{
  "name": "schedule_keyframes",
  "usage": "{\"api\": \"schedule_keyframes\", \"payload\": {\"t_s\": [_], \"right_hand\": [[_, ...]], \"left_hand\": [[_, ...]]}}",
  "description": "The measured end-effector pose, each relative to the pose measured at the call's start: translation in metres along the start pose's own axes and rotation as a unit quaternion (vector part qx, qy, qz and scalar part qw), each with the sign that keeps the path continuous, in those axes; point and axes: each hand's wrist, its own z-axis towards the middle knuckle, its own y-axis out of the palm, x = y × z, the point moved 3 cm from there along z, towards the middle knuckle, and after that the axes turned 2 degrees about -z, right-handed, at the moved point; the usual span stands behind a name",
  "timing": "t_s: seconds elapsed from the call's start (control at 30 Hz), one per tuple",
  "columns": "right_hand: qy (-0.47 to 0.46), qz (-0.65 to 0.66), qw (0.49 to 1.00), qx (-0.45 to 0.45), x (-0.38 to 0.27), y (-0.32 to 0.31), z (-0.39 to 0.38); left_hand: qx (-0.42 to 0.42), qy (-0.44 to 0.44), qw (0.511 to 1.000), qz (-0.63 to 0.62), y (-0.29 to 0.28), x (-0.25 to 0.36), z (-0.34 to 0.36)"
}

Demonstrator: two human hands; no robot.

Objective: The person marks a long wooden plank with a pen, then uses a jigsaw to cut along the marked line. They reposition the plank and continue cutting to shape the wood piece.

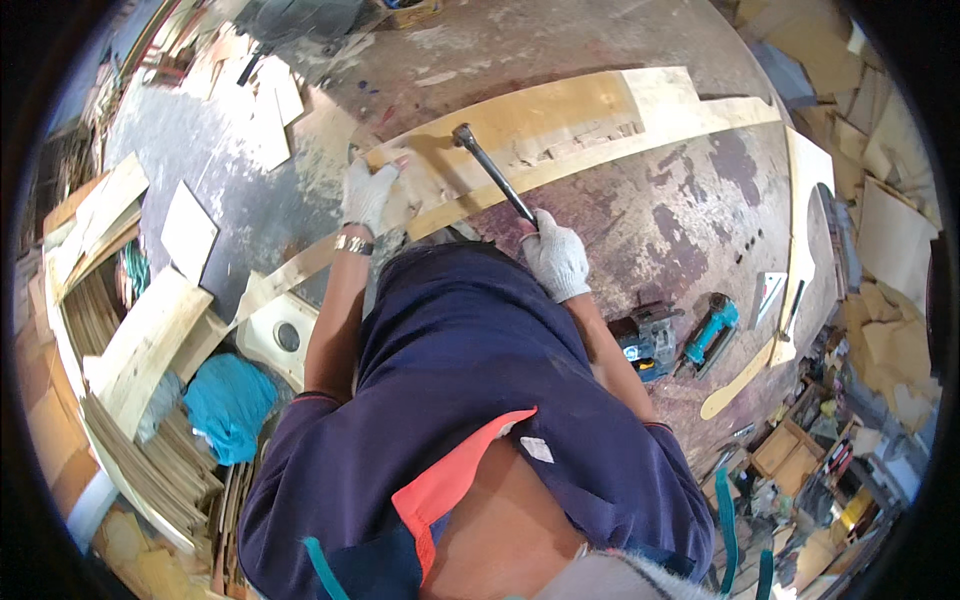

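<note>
My right hand (pixel 556 258), in a white knit glove, is wrapped round the handle of a hammer (pixel 500 182). Its metal head is raised to the upper left and appears over a long, curved wooden panel (pixel 540 118). At the panel's left end, my gloved left hand (pixel 370 194) grips the edge, with bare fingertips on the wood. Whether a small piece sits at those fingertips is too small to tell. A pale wooden strip (pixel 690 128) runs along the panel's near edge. A thinner strip (pixel 285 283) slopes down left under my left forearm.
On the worn table (pixel 660 225), right, lie a teal power tool (pixel 712 328), a dark tool with a blue battery (pixel 648 345), a set square (pixel 768 295) and a curved wooden piece (pixel 738 388). Left are stacked boards (pixel 140 350) and a blue cloth bundle (pixel 230 405).
</note>
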Motion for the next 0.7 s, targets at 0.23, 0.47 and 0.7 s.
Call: {"api": "schedule_keyframes", "payload": {"t_s": [0.23, 0.47, 0.7], "right_hand": [[0.081, 0.103, 0.969, 0.211, 0.028, -0.032, 0.016], [0.149, 0.041, 0.951, 0.267, 0.047, -0.044, 0.027], [0.155, 0.124, 0.940, 0.277, 0.072, -0.041, 0.017]], "left_hand": [[-0.016, -0.006, 0.999, -0.029, 0.002, 0.004, 0.012], [-0.008, 0.002, 0.998, -0.059, 0.000, -0.002, 0.016], [0.063, 0.149, 0.986, -0.048, -0.008, 0.011, 0.015]]}}
